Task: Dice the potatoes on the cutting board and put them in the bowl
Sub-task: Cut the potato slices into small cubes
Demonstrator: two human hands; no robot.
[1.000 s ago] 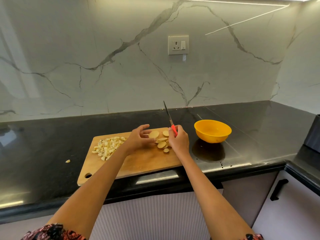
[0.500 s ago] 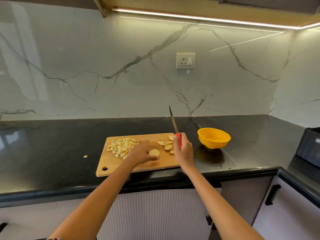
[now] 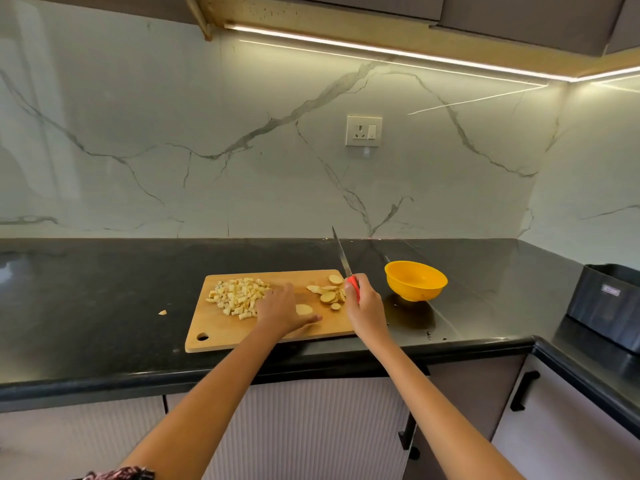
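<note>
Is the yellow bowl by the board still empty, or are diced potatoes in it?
Empty as far as visible: the yellow plastic bowl shows bare inner wall; the diced potato pile remains on the wooden cutting board.

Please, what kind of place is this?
Most likely a home kitchen: a black countertop along a marble-look wall with a socket, cabinets below, and a cutting board with potato pieces beside a yellow bowl.

The glossy black stone table (image 3: 104, 289) carries a rectangular wooden cutting board (image 3: 221, 332) under the left hand (image 3: 282, 311), a round yellow plastic bowl (image 3: 415, 280) just right of the right hand (image 3: 365, 308), and a small pale potato scrap (image 3: 162, 312) well left of the left hand.
</note>
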